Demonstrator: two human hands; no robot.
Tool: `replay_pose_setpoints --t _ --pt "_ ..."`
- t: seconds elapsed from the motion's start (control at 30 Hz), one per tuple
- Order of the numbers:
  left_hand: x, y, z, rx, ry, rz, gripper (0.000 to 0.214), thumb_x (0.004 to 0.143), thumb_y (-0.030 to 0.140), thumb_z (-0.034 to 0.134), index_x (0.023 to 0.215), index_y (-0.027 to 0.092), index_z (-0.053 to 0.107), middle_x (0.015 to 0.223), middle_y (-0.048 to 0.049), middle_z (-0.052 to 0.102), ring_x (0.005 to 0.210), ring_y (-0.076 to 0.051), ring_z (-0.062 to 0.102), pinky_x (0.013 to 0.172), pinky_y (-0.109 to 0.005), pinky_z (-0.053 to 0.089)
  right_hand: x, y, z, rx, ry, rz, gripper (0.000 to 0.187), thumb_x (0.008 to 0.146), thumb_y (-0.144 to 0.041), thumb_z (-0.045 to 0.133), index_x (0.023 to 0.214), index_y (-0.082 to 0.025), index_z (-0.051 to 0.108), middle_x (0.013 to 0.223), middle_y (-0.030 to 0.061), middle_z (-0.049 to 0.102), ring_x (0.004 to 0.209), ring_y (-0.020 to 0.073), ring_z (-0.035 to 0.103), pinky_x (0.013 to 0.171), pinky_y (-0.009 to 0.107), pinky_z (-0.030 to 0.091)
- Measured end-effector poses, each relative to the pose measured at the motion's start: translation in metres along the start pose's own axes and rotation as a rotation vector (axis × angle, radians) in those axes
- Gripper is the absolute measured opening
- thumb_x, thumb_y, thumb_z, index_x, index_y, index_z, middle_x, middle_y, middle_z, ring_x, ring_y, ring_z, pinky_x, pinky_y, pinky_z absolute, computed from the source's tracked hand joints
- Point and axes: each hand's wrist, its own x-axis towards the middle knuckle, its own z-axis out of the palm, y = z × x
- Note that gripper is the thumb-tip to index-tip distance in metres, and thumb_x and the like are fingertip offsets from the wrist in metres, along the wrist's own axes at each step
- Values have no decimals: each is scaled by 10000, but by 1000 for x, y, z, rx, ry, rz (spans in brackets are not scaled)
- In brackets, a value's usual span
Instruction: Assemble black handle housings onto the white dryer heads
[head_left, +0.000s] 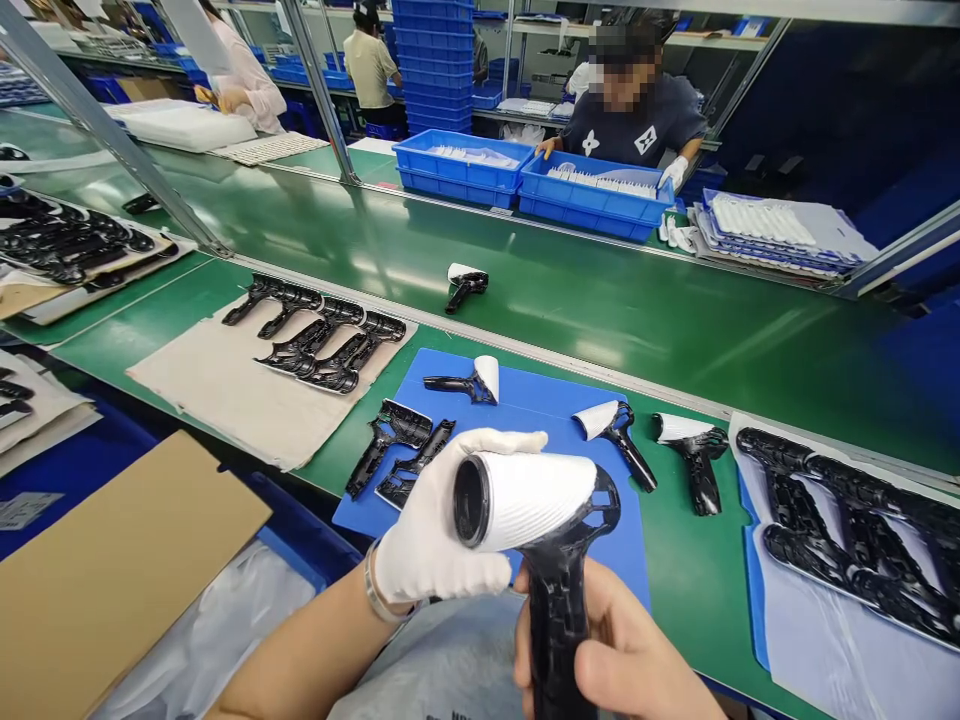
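I take the held housing (536, 505), white barrel on black handle, as the centre of my dial; it is raised above the blue mat (536, 400). Far out at ten o'clock I see piled black shells (67, 240) on the green counter (150, 322); closer in on that line, half-shells (341, 312) lie on a paper sheet (247, 400). Between nine and ten, two hollow black parts (409, 425) lie close together. At nine, my gloved left hand (431, 520) cups the barrel; I cannot tell whether it actually grips. At eleven a white-barrelled unit (487, 380) lies on the mat, with a second (469, 282) farther out, past the rail (525, 348). At six, my bare right hand (622, 640) is wrapped round the black handle. At one, a third unit (600, 420) lies by the mat's edge; between two and three, a fourth (703, 475) rests on the counter. Out at three I have more shells, in rows (840, 473).
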Motion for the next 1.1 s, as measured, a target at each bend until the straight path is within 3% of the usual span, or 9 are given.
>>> replay_pose_setpoints --t 0.13,0.3,0.47,0.67,0.8,0.93,1.1 --pt "-2 0 3 -73 11 -10 691 568 407 934 1168 252 628 1362 -130 640 1279 -358 584 1066 -492 448 0 0 -5 -219 62 -34 530 837 -470 783 1222 -190 549 975 94 725 841 171 687 713 274 531" --pt "-3 3 6 -80 18 -37 729 485 323 974 1135 263 647 1349 -129 652 1273 -361 587 1051 -476 449 2 -3 -10 -469 135 -43 482 805 -582 757 1025 -170 638 912 94 703 842 220 668 771 351 527" --pt "-6 8 7 -121 19 -103 709 468 253 974 1105 271 664 1323 -124 668 1266 -388 587 1032 -522 469 4 -3 -11 -680 244 -158 495 822 -604 724 1096 -205 621 1021 113 716 899 248 676 800 371 554" --pt "-9 6 8 -127 30 -91 699 475 188 964 1106 295 683 1299 -96 683 1235 -357 616 975 -452 532 5 -9 -8 -944 279 -207 321 879 -508 663 790 -204 610 800 67 699 767 223 664 762 355 580" --pt "-11 0 3 -132 -23 -46 700 503 151 939 1133 296 669 1303 -104 680 1231 -366 623 957 -457 550 6 -12 -8 -1034 279 -255 289 902 -486 634 953 -204 672 854 85 723 878 265 688 880 427 578" --pt "-13 0 0 -69 -76 -5 750 490 191 953 1168 294 648 1328 -116 667 1269 -393 592 1020 -513 506 8 -15 -7 -1058 269 -326 374 908 -477 634 1162 -205 668 1065 122 727 1117 306 645 1030 479 507" --pt "-15 5 1 -24 -70 -57 714 534 143 933 1160 330 645 1334 -51 676 1293 -341 586 1036 -419 516 14 -25 0 -1014 209 -409 170 882 -278 665 1038 -223 704 1054 73 750 945 234 708 891 341 583"
